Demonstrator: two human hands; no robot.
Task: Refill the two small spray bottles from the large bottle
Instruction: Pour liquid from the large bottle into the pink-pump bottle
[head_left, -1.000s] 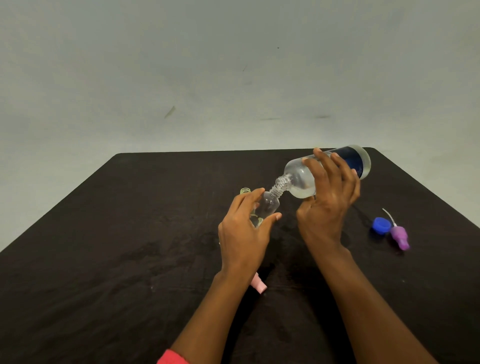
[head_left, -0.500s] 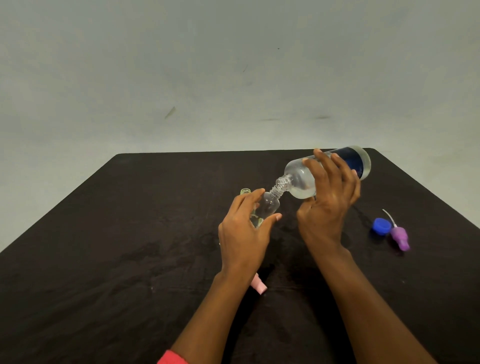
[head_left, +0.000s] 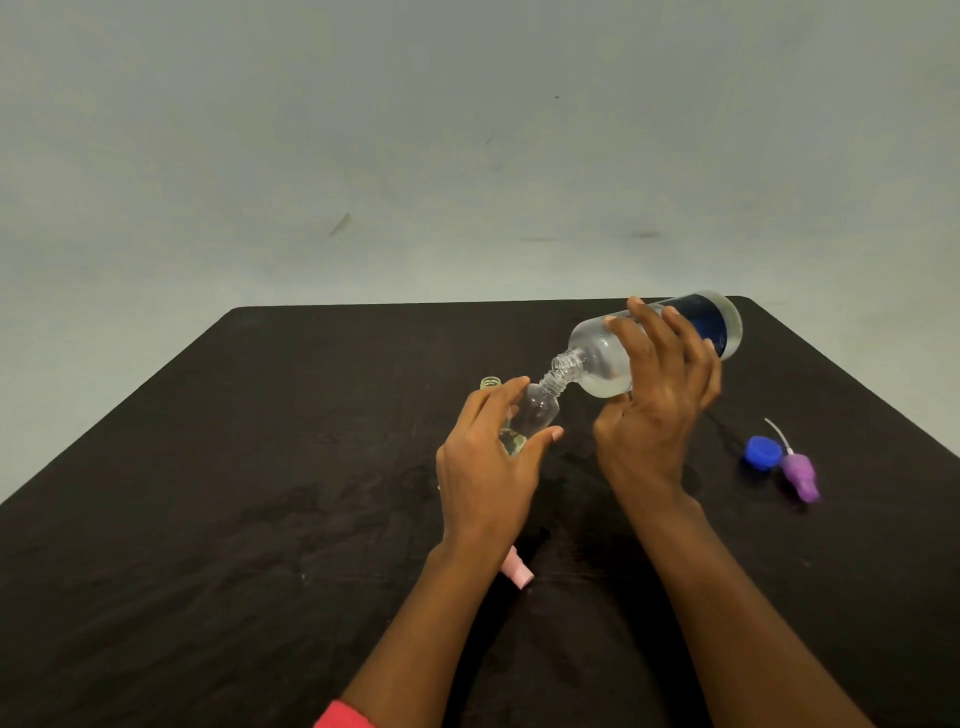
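My right hand (head_left: 657, 415) grips the large clear bottle (head_left: 597, 358) with a dark blue label, tipped almost level, its open threaded neck touching the mouth of a small clear spray bottle (head_left: 537, 410). My left hand (head_left: 488, 467) holds that small bottle, tilted toward the large one, with a little liquid at its base. Behind my left fingers stands the second small bottle (head_left: 490, 383); only its open threaded neck shows.
A blue cap (head_left: 762, 451) and a purple spray head (head_left: 800, 475) with a white tube lie at the right on the black table (head_left: 208, 519). A pink spray head (head_left: 519, 574) lies partly under my left wrist.
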